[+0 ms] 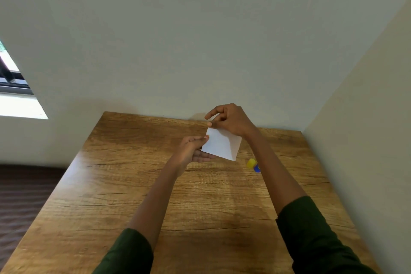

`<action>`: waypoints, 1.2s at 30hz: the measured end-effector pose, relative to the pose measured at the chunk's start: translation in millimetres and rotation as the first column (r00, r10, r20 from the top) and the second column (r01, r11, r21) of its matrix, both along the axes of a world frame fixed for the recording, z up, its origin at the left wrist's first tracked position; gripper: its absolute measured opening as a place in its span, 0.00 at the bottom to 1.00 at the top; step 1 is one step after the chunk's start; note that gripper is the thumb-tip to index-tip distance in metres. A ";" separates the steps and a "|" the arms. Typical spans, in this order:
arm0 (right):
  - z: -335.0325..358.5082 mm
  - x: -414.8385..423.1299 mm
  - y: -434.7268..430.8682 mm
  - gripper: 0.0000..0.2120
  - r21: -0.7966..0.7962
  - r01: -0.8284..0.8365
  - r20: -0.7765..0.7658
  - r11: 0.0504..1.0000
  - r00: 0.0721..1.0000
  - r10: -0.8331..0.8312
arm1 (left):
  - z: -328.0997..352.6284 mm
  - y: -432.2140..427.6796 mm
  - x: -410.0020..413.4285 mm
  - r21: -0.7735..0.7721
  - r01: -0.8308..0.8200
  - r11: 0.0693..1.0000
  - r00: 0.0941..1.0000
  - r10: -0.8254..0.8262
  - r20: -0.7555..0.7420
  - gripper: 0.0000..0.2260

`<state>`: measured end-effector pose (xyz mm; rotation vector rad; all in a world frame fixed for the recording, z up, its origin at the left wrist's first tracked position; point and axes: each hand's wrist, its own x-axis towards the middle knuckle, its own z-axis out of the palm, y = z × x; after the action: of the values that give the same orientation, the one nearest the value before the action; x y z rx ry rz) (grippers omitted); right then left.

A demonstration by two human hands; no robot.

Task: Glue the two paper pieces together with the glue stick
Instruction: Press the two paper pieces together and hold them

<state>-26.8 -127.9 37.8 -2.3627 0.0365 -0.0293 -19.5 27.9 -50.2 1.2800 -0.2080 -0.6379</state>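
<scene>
- I've got the white paper up in the air over the far part of the wooden table, between both hands, tilted like a diamond.
- My right hand pinches its top corner between thumb and fingertips, with the forefinger sticking out loose.
- My left hand pinches the left edge with the thumb on top and the other fingers spread flat underneath.
- I see one white face only, so I can't tell whether this is a single piece or both already laid together.
- Handling, as I judge it: it's featherlight, thin and floppy, so it will sag or curl if held by one corner alone. Opposite edges are the place to hold it, with light pressure so it doesn't crease.
- Any glued face will be tacky, so fingers belong on the margins.
- The glue stick, yellow with a blue end, lies on its side on the table just right of the paper, beside my right forearm. Being round, it could roll.
- Room: the back wall is close behind my right hand and the side wall closes off the right.
- The open wood is toward me and to the left, which looks the best spot to lay the paper down and press.
</scene>
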 end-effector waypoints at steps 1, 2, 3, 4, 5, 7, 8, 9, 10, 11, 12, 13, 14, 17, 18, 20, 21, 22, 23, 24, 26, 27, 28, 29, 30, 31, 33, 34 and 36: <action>0.6 0.0 0.9 0.11 0.000 -0.013 -0.001 1.000 1.000 0.013 | 1.0 -0.2 -0.3 0.010 -0.007 1.000 1.000 0.007 0.013 0.09; 1.2 0.2 1.7 0.11 -0.002 -0.023 0.000 1.000 1.000 0.023 | 1.6 -0.1 -0.7 0.020 -0.013 1.000 0.999 0.012 0.030 0.08; 1.6 0.5 2.5 0.11 -0.006 -0.029 0.004 1.000 1.000 0.029 | 1.7 -0.2 -1.1 0.024 -0.014 1.000 0.999 0.013 0.046 0.08; 1.7 1.0 2.9 0.11 -0.010 -0.029 0.012 1.000 1.000 0.029 | 1.4 -0.2 -1.5 0.027 -0.010 1.000 0.998 0.008 0.064 0.07; 1.7 1.5 2.9 0.11 -0.014 -0.025 0.020 1.000 0.999 0.025 | 0.3 0.1 -1.9 0.031 -0.001 1.000 0.996 -0.001 0.086 0.07; 1.7 2.0 2.9 0.11 -0.015 -0.015 0.031 1.000 0.999 0.015 | -2.5 2.4 -3.0 0.034 0.025 0.999 0.992 -0.029 0.127 0.08; 1.3 2.1 2.7 0.12 -0.014 -0.015 0.031 1.000 0.999 0.015 | -3.6 4.2 -3.8 0.027 0.037 0.999 0.990 -0.041 0.134 0.08; 0.4 2.2 2.7 0.12 -0.016 -0.017 0.028 1.000 0.999 0.018 | -4.6 6.0 -4.6 0.015 0.049 0.999 0.990 -0.051 0.131 0.08; -0.8 2.1 2.8 0.12 -0.020 -0.020 0.026 1.000 0.999 0.021 | -5.5 7.5 -5.1 0.004 0.060 0.998 0.991 -0.060 0.123 0.08; -2.3 2.2 3.2 0.13 -0.020 -0.021 0.024 1.000 0.999 0.022 | -6.2 8.7 -5.3 -0.004 0.072 0.997 0.991 -0.071 0.113 0.09; -3.6 2.3 3.6 0.13 -0.018 -0.020 0.023 1.000 1.000 0.020 | -6.7 9.8 -5.4 -0.008 0.086 0.996 0.991 -0.085 0.106 0.10; -4.9 2.4 4.0 0.13 -0.016 -0.017 0.021 1.000 1.000 0.017 | -7.1 11.1 -5.2 -0.010 0.103 0.995 0.990 -0.101 0.101 0.11; -6.0 2.5 4.6 0.13 -0.016 -0.014 0.021 1.000 1.000 0.014 | -7.4 12.7 -5.2 -0.012 0.123 0.992 0.988 -0.121 0.099 0.12; -7.8 2.5 4.6 0.12 -0.019 -0.015 0.018 1.000 1.000 0.015 | -7.3 17.3 -5.8 -0.025 0.200 0.979 0.975 -0.196 0.106 0.18; -7.7 2.3 4.7 0.12 -0.024 -0.021 0.015 0.999 1.000 0.022 | -7.2 18.6 -5.6 -0.033 0.214 0.976 0.972 -0.210 0.107 0.18; -7.3 2.3 5.1 0.12 -0.035 -0.041 0.002 0.999 0.999 0.041 | -6.7 20.7 -3.6 -0.044 0.218 0.975 0.972 -0.213 0.099 0.17; -7.2 2.5 5.3 0.12 -0.035 -0.051 -0.007 0.998 0.999 0.051 | -5.7 21.2 -2.2 -0.042 0.217 0.975 0.973 -0.213 0.091 0.16; -7.4 2.5 5.7 0.12 -0.032 -0.061 -0.017 0.998 0.998 0.061 | -4.7 21.2 -0.7 -0.034 0.208 0.977 0.975 -0.205 0.079 0.16; -7.9 2.5 6.4 0.12 -0.028 -0.070 -0.024 0.997 0.997 0.069 | -3.6 20.1 0.5 -0.020 0.181 0.983 0.982 -0.179 0.067 0.15; -8.5 2.4 7.3 0.13 -0.027 -0.076 -0.028 0.997 0.997 0.075 | -2.4 18.4 1.4 0.001 0.130 0.992 0.989 -0.130 0.065 0.12; -10.3 1.2 8.8 0.13 -0.025 -0.079 -0.031 0.997 0.996 0.078 | -0.7 14.3 3.0 0.056 -0.009 0.998 0.994 0.003 0.106 0.06; -11.6 0.1 9.3 0.14 -0.022 -0.074 -0.028 0.997 0.997 0.074 | -0.6 12.6 3.4 0.071 -0.066 0.995 0.988 0.056 0.142 0.05; -13.4 -1.2 9.8 0.14 -0.018 -0.066 -0.025 0.998 0.998 0.066 | -1.0 11.2 3.7 0.075 -0.107 0.991 0.980 0.092 0.177 0.05; -15.8 -2.8 10.1 0.14 -0.012 -0.054 -0.019 0.998 0.998 0.053 | -1.5 10.3 3.3 0.077 -0.134 0.988 0.973 0.117 0.201 0.06; -18.9 -4.4 10.2 0.14 -0.001 -0.034 -0.008 0.999 0.999 0.034 | -2.4 9.9 2.6 0.081 -0.155 0.985 0.968 0.136 0.210 0.07; -22.4 -6.3 9.9 0.14 0.013 -0.002 0.009 1.000 1.000 0.002 | -3.5 9.8 2.0 0.086 -0.172 0.981 0.967 0.152 0.205 0.08; -29.2 -10.5 8.6 0.16 0.039 0.099 0.056 0.994 0.993 -0.101 | -5.8 11.1 1.5 0.087 -0.205 0.975 0.966 0.187 0.180 0.09; -32.6 -13.0 7.1 0.16 0.055 0.157 0.082 0.986 0.984 -0.161 | -6.7 12.1 1.8 0.088 -0.218 0.972 0.965 0.201 0.166 0.09; -40.7 -19.6 2.8 0.18 0.089 0.260 0.128 0.961 0.954 -0.270 | -8.3 14.3 2.6 0.088 -0.238 0.967 0.965 0.225 0.133 0.07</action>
<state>-46.4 -125.2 -2.9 -2.2626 0.2833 -0.3178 -16.9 42.2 -58.5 1.4202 -0.1244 -0.3737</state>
